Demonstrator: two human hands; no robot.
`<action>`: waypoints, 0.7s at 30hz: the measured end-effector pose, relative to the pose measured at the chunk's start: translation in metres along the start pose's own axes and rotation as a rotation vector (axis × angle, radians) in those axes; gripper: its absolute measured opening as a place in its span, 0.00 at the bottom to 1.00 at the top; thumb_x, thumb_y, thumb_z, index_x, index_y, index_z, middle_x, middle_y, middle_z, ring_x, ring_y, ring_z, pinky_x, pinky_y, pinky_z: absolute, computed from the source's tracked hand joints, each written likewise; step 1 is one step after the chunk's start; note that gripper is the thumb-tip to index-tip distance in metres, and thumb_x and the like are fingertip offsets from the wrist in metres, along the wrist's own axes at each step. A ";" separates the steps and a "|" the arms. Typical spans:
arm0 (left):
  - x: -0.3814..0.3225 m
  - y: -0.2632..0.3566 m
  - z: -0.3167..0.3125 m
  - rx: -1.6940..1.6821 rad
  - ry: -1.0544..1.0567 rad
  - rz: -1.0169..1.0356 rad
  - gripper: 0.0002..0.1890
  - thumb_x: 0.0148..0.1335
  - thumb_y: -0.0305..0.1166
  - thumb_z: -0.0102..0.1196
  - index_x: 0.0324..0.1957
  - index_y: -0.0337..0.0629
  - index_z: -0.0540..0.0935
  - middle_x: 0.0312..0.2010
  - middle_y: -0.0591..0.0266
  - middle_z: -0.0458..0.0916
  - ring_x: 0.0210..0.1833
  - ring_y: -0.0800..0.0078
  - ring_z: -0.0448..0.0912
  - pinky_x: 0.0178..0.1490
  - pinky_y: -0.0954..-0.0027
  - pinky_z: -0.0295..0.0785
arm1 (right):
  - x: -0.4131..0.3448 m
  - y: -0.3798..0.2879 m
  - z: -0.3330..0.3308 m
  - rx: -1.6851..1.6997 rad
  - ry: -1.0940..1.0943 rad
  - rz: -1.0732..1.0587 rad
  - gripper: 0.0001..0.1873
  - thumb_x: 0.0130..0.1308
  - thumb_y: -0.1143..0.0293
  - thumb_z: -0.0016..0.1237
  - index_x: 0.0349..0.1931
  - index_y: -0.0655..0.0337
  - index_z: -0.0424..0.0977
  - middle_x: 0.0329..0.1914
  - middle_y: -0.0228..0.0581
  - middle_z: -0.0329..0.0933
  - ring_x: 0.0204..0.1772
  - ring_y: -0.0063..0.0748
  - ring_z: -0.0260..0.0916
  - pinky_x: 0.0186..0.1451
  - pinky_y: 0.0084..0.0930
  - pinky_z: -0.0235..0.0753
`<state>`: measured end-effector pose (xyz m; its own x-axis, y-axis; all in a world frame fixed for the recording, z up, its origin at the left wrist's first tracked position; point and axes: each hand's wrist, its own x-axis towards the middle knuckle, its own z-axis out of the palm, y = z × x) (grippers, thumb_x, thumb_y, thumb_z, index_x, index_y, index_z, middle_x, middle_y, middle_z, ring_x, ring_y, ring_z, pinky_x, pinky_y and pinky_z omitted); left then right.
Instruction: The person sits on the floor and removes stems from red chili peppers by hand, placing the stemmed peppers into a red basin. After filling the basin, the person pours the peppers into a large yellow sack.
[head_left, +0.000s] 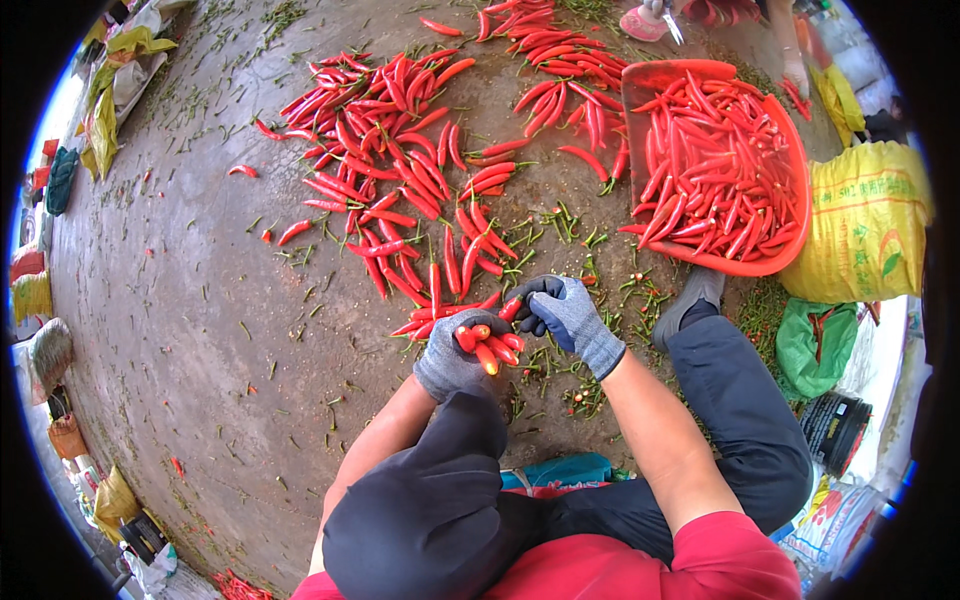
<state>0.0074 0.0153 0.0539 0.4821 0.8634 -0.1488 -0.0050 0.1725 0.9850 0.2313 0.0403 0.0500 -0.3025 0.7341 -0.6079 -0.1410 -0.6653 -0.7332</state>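
Note:
My left hand (448, 358), in a grey knitted work glove with dark coating, grips a bunch of red chili peppers (489, 346). Their blunt ends, bare of stems, point towards me. One more red chili pepper (509, 308) sticks out at the top of that hand. Its stem end is pinched in the bent fingers of my right hand (564, 313), gloved alike; the fingers partly hide the stem. Just beyond my hands, a heap of red chili peppers with green stems (375, 150) spreads over the concrete floor (172, 300).
A red plastic scoop-shaped basket (796, 195) full of chilies stands at the right, beside a yellow woven sack (859, 225). Green stem scraps (585, 390) litter the floor near my shoe (686, 307). At the top right, another person's gloved hand (656, 6) is near scissors (673, 28).

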 end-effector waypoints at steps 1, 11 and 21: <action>0.000 -0.001 0.000 0.051 0.006 0.038 0.18 0.43 0.28 0.70 0.40 0.42 0.84 0.35 0.61 0.86 0.38 0.65 0.84 0.46 0.65 0.78 | -0.001 -0.002 0.000 0.004 -0.008 -0.007 0.12 0.68 0.72 0.46 0.46 0.64 0.80 0.37 0.40 0.85 0.29 0.24 0.80 0.29 0.19 0.77; 0.010 -0.031 -0.005 0.399 -0.077 0.383 0.18 0.40 0.29 0.72 0.38 0.45 0.83 0.35 0.60 0.84 0.39 0.56 0.83 0.46 0.61 0.77 | 0.006 -0.021 0.005 -0.779 -0.010 -0.029 0.13 0.62 0.64 0.54 0.40 0.63 0.83 0.30 0.39 0.84 0.33 0.21 0.80 0.38 0.22 0.79; 0.000 -0.024 0.007 0.276 0.013 0.272 0.18 0.41 0.27 0.66 0.40 0.41 0.83 0.33 0.57 0.85 0.35 0.61 0.84 0.44 0.65 0.77 | 0.003 0.003 0.001 -0.009 0.050 0.124 0.10 0.67 0.72 0.46 0.44 0.65 0.78 0.33 0.40 0.85 0.28 0.27 0.82 0.25 0.20 0.77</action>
<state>0.0133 0.0081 0.0306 0.4846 0.8661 0.1223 0.1057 -0.1967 0.9747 0.2288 0.0404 0.0458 -0.2692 0.6524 -0.7084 -0.0968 -0.7502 -0.6541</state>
